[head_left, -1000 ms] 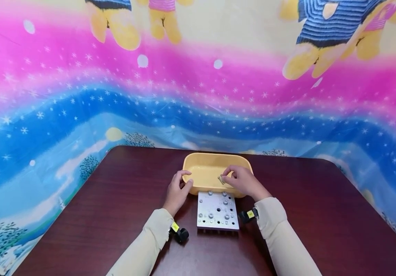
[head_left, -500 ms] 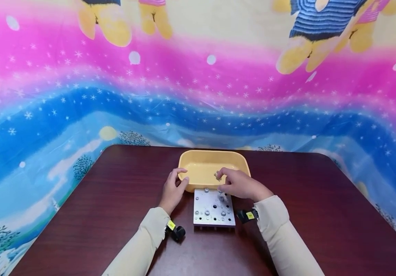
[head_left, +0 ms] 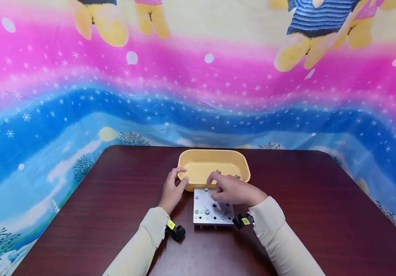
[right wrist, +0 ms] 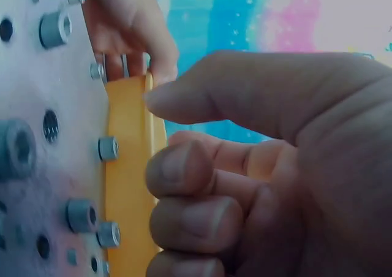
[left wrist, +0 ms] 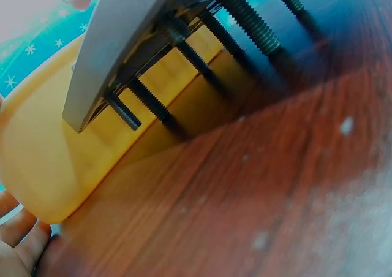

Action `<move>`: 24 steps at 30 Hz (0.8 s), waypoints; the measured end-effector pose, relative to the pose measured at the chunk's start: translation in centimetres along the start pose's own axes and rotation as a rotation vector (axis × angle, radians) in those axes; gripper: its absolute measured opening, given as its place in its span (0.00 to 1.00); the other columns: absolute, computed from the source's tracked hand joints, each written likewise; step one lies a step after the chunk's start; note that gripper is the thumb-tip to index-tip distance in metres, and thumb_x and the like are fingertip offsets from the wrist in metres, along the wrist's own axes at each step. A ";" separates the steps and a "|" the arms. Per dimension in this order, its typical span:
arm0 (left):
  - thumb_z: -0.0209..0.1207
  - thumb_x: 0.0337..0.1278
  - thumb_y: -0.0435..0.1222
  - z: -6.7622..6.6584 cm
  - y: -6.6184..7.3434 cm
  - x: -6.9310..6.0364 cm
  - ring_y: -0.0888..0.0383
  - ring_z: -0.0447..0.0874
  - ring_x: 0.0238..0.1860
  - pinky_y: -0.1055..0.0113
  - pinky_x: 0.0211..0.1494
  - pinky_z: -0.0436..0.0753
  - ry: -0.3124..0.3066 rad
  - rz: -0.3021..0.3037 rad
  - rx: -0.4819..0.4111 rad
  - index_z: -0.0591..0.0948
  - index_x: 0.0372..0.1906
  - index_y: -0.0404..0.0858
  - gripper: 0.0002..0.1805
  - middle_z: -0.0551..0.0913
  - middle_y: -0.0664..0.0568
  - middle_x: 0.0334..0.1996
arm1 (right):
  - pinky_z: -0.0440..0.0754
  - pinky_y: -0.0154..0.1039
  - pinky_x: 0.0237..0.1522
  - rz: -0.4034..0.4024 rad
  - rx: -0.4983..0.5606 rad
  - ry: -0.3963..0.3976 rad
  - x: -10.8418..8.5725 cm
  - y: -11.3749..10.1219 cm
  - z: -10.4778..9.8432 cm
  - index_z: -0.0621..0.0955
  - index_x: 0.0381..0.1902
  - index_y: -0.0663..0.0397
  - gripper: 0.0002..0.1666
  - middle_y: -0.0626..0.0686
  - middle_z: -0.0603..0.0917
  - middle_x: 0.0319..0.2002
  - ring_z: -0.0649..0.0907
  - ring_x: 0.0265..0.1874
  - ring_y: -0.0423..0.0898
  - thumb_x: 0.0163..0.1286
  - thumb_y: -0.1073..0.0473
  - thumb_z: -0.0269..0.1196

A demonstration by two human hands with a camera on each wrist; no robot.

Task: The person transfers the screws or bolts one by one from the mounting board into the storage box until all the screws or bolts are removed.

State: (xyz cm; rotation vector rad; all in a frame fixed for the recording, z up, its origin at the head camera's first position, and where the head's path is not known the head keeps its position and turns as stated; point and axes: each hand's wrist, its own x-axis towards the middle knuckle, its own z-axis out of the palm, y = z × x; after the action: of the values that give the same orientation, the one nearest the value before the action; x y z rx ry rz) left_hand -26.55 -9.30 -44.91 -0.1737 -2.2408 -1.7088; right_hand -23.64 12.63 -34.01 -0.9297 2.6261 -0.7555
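A yellow plastic basin (head_left: 215,153) stands at the back of the table. My left hand (head_left: 173,190) grips its left end, thumb and fingers at the rim. A silver metal plate (head_left: 202,220) sits directly in front of the basin. Several socket head screws (right wrist: 81,216) stand in its holes, and threaded shanks (left wrist: 248,19) stick out below it. Over the plate's right half hovers my right hand (head_left: 237,190), its fingers loosely bent and nothing visible between them. Small screws (head_left: 218,172) lie in the basin, partly hidden behind that hand.
The dark red-brown table (head_left: 132,172) extends to both sides of the basin and plate. Behind its far edge hangs a printed cloth (head_left: 191,96). A black wrist camera (head_left: 177,232) is strapped to each forearm.
My right hand has come out of the basin toward me and over the plate, leaving the small screws it pinched in the basin. My left hand keeps its hold on the basin.
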 end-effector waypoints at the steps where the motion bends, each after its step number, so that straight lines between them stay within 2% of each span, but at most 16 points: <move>1: 0.59 0.63 0.39 0.0 0.0 0.0 0.52 0.76 0.54 0.56 0.58 0.74 0.000 -0.002 -0.002 0.77 0.53 0.47 0.14 0.73 0.50 0.56 | 0.73 0.36 0.25 -0.001 -0.004 -0.015 0.0 -0.1 0.1 0.71 0.53 0.55 0.20 0.46 0.76 0.19 0.74 0.17 0.40 0.64 0.61 0.61; 7: 0.58 0.63 0.40 -0.1 0.1 0.2 0.54 0.75 0.52 0.57 0.58 0.74 -0.008 -0.021 0.001 0.77 0.53 0.47 0.15 0.73 0.52 0.55 | 0.74 0.36 0.23 -0.027 -0.023 -0.078 0.3 -1.0 0.9 0.72 0.51 0.54 0.19 0.47 0.76 0.20 0.75 0.18 0.40 0.63 0.61 0.62; 12: 0.58 0.63 0.41 -0.1 0.0 0.3 0.55 0.75 0.47 0.60 0.52 0.75 -0.011 -0.025 0.002 0.76 0.55 0.46 0.16 0.74 0.53 0.52 | 0.76 0.36 0.20 -0.063 0.007 -0.131 0.4 -2.0 1.5 0.73 0.50 0.51 0.19 0.48 0.77 0.23 0.76 0.17 0.40 0.62 0.63 0.63; 15: 0.58 0.63 0.41 -0.1 0.1 0.4 0.55 0.75 0.46 0.61 0.51 0.75 -0.009 -0.022 0.004 0.76 0.54 0.46 0.16 0.74 0.53 0.51 | 0.75 0.35 0.21 -0.088 -0.019 -0.139 0.5 -2.4 1.9 0.74 0.48 0.50 0.18 0.46 0.77 0.23 0.75 0.17 0.39 0.60 0.63 0.63; 18: 0.58 0.63 0.41 0.0 0.2 0.2 0.55 0.74 0.46 0.60 0.53 0.74 -0.011 -0.029 0.006 0.76 0.54 0.47 0.15 0.74 0.53 0.51 | 0.73 0.34 0.21 -0.071 -0.052 -0.155 0.5 -2.6 2.4 0.74 0.43 0.48 0.14 0.45 0.75 0.20 0.74 0.17 0.38 0.60 0.62 0.63; 24: 0.58 0.64 0.41 -0.1 0.2 -0.1 0.55 0.74 0.47 0.59 0.54 0.74 -0.010 -0.031 0.017 0.76 0.53 0.50 0.14 0.74 0.52 0.50 | 0.72 0.32 0.24 -0.079 -0.068 -0.170 0.8 -2.9 3.3 0.75 0.41 0.47 0.13 0.43 0.74 0.21 0.73 0.19 0.37 0.58 0.64 0.62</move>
State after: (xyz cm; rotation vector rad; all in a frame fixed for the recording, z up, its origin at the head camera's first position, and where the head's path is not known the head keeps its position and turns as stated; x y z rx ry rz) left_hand -26.43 -9.33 -44.76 -0.1449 -2.2761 -1.7076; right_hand -21.53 8.96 -35.20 -1.0726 2.4929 -0.5799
